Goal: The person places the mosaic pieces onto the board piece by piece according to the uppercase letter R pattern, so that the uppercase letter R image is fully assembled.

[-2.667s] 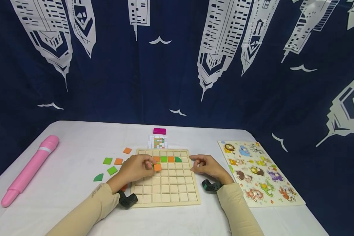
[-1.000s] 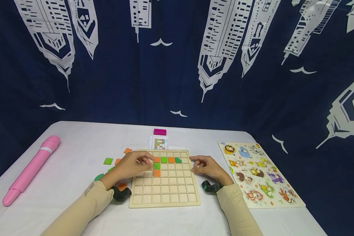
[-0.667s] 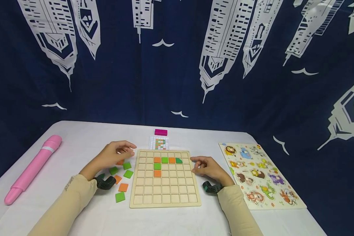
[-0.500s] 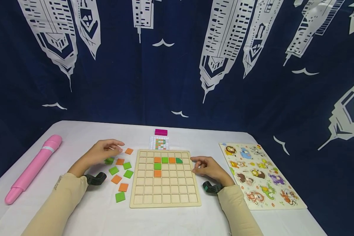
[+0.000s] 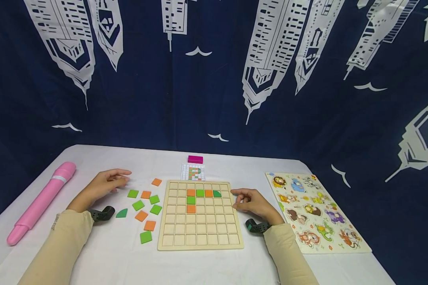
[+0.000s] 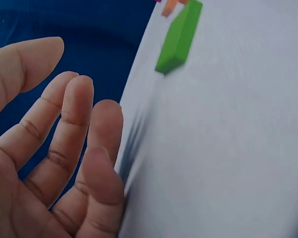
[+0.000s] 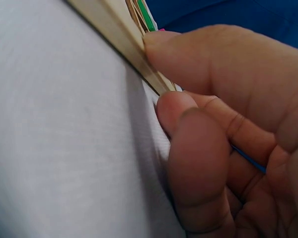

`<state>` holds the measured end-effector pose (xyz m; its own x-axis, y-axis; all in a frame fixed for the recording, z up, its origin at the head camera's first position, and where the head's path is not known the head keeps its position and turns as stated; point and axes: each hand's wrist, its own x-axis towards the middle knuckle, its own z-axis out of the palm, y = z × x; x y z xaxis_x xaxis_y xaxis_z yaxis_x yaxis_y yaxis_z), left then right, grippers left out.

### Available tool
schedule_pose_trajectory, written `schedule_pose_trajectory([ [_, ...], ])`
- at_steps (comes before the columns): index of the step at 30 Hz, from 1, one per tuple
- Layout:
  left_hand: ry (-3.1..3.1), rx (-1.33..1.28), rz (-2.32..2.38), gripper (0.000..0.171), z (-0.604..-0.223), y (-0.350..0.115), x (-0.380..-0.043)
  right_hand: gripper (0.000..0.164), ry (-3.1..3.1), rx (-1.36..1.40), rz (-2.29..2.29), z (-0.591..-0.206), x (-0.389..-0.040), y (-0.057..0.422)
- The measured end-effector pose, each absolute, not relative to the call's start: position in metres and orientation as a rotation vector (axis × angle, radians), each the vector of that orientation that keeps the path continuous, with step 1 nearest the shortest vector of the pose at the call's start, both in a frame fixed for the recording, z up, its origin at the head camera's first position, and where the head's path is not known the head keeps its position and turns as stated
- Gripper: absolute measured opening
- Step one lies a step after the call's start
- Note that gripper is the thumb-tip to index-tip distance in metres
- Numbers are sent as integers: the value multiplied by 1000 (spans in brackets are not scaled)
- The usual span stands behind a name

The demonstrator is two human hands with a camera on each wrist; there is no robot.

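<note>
**Your left hand [image 5: 100, 186] has swung left off the grid board [image 5: 207, 229], leaving an orange tile [image 5: 191, 209] in a cell**

White cloth covers your desk [image 5: 207, 269], with the grid board lying flat on it. Right of that board you have an animal puzzle board [image 5: 315, 217]; well to its left, a pink stick [image 5: 42, 204]. Your left hand is between stick and grid board, fingers relaxed, holding nothing. Your right hand [image 5: 255, 204] rests loosely bent fingers against the grid board's right edge. Just past its far edge lie a pattern card [image 5: 193, 173], then a magenta block [image 5: 195, 159]. Six tiles fill cells in the grid board's upper part; left of it are loose green squares [image 5: 138, 205], orange squares [image 5: 141, 215] and a dark-green quarter-round [image 5: 121, 213].
</note>
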<state>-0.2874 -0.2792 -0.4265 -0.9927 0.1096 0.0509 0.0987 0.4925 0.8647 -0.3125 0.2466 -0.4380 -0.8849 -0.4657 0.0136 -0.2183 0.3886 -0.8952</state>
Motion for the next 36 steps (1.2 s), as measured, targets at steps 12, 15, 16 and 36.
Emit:
schedule_pose_trajectory([
  [12, 2720, 293, 1513, 51, -438, -282, -284, 59, 2407, -582, -1501, -436, -311, 245],
  [15, 2726, 300, 1466, 53, -437, -280, -283, 59, 2412, -583, -1498, -436, -311, 245],
  [16, 2730, 290, 1445, 53, -435, -280, -282, 59, 2414, -584, -1496, -436, -311, 245],
  [36, 2787, 307, 1298, 42, -429, -274, -276, 57, 2417, -585, -1491, -435, -311, 245],
])
